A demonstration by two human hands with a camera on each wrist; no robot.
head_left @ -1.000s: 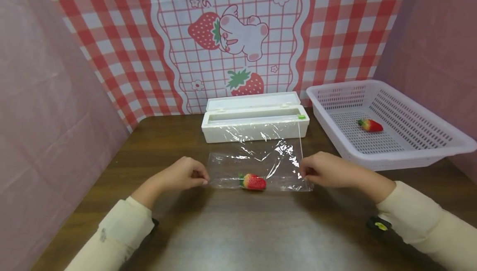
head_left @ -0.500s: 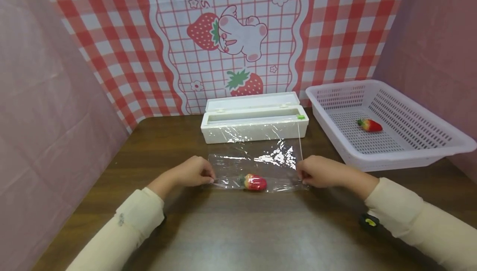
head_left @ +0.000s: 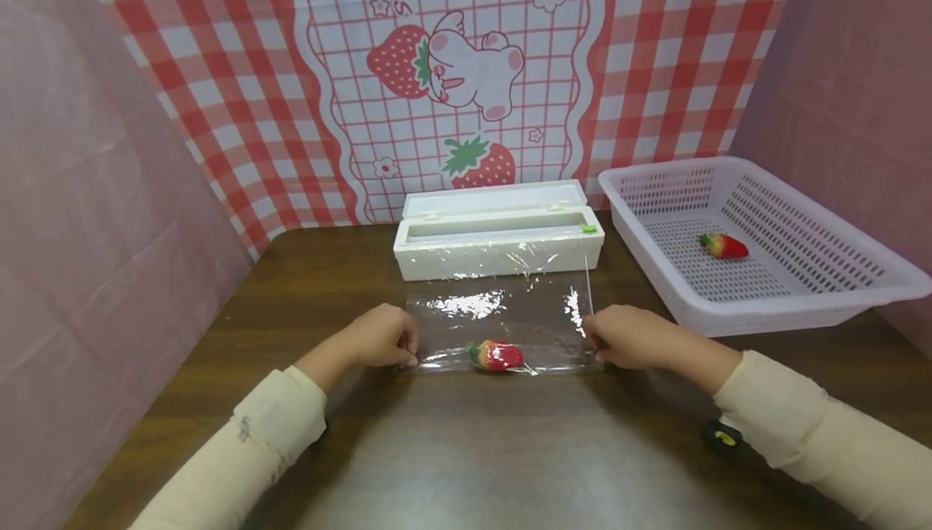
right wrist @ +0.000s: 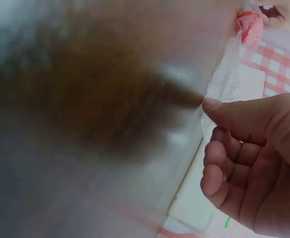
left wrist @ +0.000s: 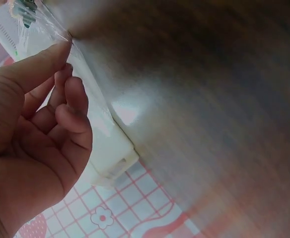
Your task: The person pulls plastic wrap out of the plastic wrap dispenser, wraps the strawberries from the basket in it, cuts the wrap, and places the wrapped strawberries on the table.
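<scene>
Clear plastic film stretches from the white box toward the front of the table. A strawberry lies at the film's near edge, with film over it. My left hand pinches the film's near left corner, and my right hand pinches the near right corner. In the left wrist view, the left hand holds film between thumb and finger. The right wrist view shows the right hand with its thumb at the film's edge and the strawberry beyond.
A white perforated basket stands at the right with another strawberry inside. The box's lid is raised at the back. A green piece sits on the box's right end. Behind hangs a checked strawberry-print cloth.
My left hand has moved right, toward the strawberry, while my right hand has shifted slightly. The film now looks flatter, and its near edge covers the strawberry.
</scene>
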